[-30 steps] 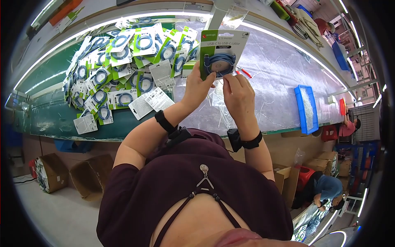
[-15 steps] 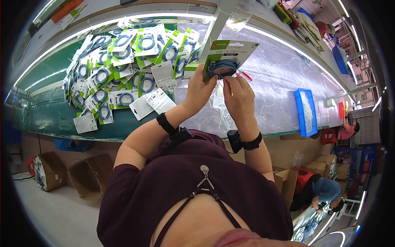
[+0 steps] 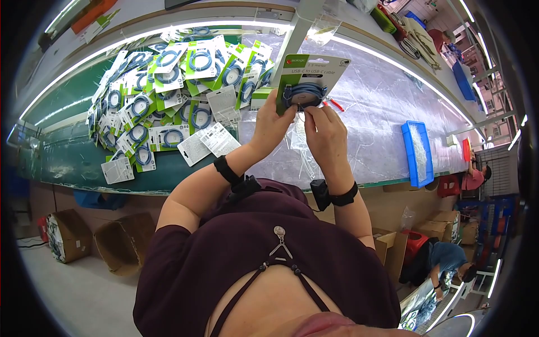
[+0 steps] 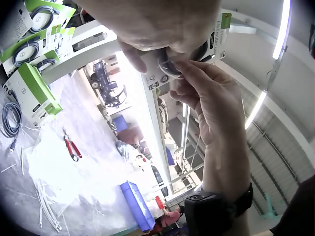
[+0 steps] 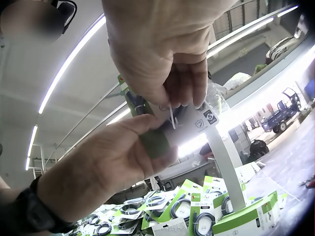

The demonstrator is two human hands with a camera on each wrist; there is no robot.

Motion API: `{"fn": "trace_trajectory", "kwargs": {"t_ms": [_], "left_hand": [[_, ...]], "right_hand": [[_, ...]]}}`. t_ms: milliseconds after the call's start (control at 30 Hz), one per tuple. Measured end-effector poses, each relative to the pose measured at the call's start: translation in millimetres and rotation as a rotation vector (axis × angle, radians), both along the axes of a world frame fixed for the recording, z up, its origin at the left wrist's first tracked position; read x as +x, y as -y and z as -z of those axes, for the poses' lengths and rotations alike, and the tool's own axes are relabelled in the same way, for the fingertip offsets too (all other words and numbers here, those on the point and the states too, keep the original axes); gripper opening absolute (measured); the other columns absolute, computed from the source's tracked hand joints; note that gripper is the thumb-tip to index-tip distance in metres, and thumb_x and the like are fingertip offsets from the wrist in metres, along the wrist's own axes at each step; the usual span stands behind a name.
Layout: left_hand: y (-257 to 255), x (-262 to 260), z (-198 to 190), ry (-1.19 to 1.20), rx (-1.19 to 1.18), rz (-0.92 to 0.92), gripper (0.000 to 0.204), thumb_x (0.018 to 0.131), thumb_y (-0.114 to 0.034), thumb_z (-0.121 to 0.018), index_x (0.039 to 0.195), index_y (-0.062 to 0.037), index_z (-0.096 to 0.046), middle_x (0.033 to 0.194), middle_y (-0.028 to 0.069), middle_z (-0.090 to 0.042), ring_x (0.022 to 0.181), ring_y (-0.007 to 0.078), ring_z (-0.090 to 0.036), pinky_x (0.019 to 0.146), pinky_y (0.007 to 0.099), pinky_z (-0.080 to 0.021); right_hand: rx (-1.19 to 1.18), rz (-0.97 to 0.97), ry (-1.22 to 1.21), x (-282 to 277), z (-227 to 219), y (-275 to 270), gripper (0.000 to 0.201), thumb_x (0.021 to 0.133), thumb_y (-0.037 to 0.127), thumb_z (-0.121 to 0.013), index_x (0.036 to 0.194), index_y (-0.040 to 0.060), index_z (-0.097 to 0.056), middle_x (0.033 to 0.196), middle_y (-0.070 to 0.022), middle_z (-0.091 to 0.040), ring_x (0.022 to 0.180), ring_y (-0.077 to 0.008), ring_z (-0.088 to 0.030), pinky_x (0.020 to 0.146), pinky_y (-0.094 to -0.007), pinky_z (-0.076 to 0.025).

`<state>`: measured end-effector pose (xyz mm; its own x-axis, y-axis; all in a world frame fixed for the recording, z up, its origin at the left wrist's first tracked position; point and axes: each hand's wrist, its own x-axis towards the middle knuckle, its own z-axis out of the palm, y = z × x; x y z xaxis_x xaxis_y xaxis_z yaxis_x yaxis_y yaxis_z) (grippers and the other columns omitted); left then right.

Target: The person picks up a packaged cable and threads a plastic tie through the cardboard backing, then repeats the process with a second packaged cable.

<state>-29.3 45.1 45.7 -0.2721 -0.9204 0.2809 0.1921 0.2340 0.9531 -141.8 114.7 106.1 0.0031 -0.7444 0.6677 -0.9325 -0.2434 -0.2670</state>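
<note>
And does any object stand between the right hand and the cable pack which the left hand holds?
Nothing visible does. The right hand is at the lower edge of the cable pack, beside the left hand; only a thin white strip shows in its grip.

I see a workbench [image 3: 370, 146], green on the left and marbled grey on the right. A heap of carded blue cables [image 3: 164, 95] overlaps across much of the green part. On the grey part I make out 1 pair of red-handled pliers [image 4: 74, 147], some white plastic strips [image 4: 45, 211], 1 coiled cable [image 4: 12, 129] beside a green-and-white box [image 4: 33, 96], and 1 blue tray [image 3: 411, 162] towards the right end.
</note>
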Motion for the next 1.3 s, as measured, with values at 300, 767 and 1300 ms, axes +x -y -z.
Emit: {"fn": "trace_trajectory", "kwargs": {"t_ms": [300,767,1300], "left_hand": [[-4.6,-1.2,-4.7,-0.052,-0.004,-0.010,0.025,0.083,-0.008,-0.061,0.104,-0.0002,-0.048,0.076,0.0105,-0.060,0.061,0.0170,-0.059,0.057,0.0289,-0.048],[-15.8,23.3,-31.9,0.076,-0.969,-0.203,0.035,0.069,0.001,-0.067,0.100,-0.0088,-0.057,0.102,0.0100,-0.059,0.090,0.0245,-0.059,0.068,0.0308,-0.050],[-15.1,45.3,-57.2,0.142,-1.234,-0.320,0.040,0.065,-0.007,-0.074,0.100,-0.0069,-0.055,0.100,0.0126,-0.061,0.087,0.0269,-0.061,0.069,0.0311,-0.052]], "right_hand": [[0.004,0.004,-0.017,2.7,-0.7,-1.9,0.009,0.077,0.003,-0.063,0.086,0.0024,-0.061,0.074,-0.0114,-0.057,0.068,-0.0294,-0.058,0.059,-0.0376,-0.047],[0.097,-0.399,1.102,-57.8,93.4,-60.2,0.044,0.090,0.027,-0.054,0.126,0.0046,-0.042,0.120,-0.0140,-0.050,0.107,-0.0266,-0.051,0.086,-0.0338,-0.046],[-0.044,-0.592,1.531,-43.8,68.1,-84.8,0.056,0.091,0.036,-0.053,0.134,0.0051,-0.036,0.130,-0.0165,-0.044,0.120,-0.0260,-0.045,0.097,-0.0356,-0.044]]}}
